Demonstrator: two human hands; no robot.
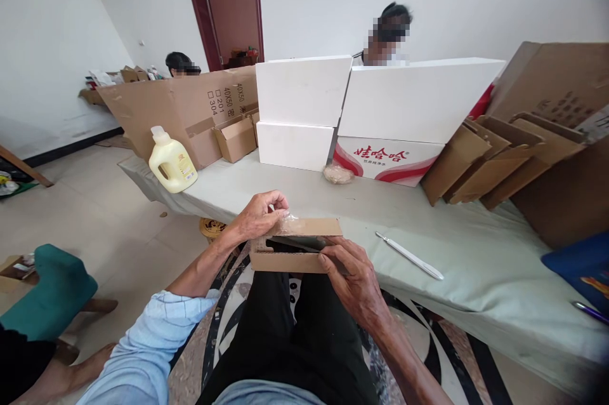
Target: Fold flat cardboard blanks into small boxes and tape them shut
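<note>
A small open cardboard box (290, 260) rests over my lap at the near edge of the table (295, 192). Something dark lies inside it. My left hand (259, 214) is at the box's far left corner, its fingers pinched on a piece of clear plastic film (291, 222) lying over the flap. My right hand (349, 278) grips the near right side of the box, thumb on its front wall.
A white slim tool (409, 256) lies on the table to the right. A yellow detergent bottle (172, 160) stands far left. White foam boxes (304, 91), a printed carton (387, 157) and folded cardboard (495, 157) line the back. Two other people sit behind them.
</note>
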